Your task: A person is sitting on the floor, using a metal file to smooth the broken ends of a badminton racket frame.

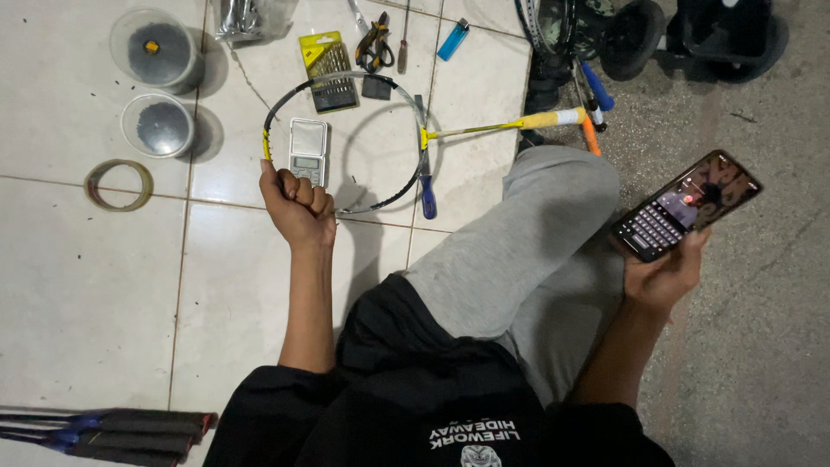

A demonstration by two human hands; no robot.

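- My left hand (298,203) is fisted tight around the rim of an unstrung racket frame (346,143), gripping its near-left edge where it lies on the tiled floor (86,285).
- My right hand (664,275) is curled around a phone (687,206), its screen lit, held out past my right knee (553,186) over rough concrete (761,346).
- A small scale (308,150) sits inside the hoop, just beside my left knuckles; a drill-bit case (329,73) overlaps the far rim.
- A blue-handled tool (425,177) crosses the hoop's right edge; the racket's yellow shaft (484,129) runs right toward the tile's border.
- A tape ring (118,184) and two round tubs (157,86) lie left, well apart from my fist.
- Pliers (373,45) and a lighter (453,39) rest at the far edge.
- Bare tile spreads to the left of my forearm; racket handles (130,430) line the near-left corner.
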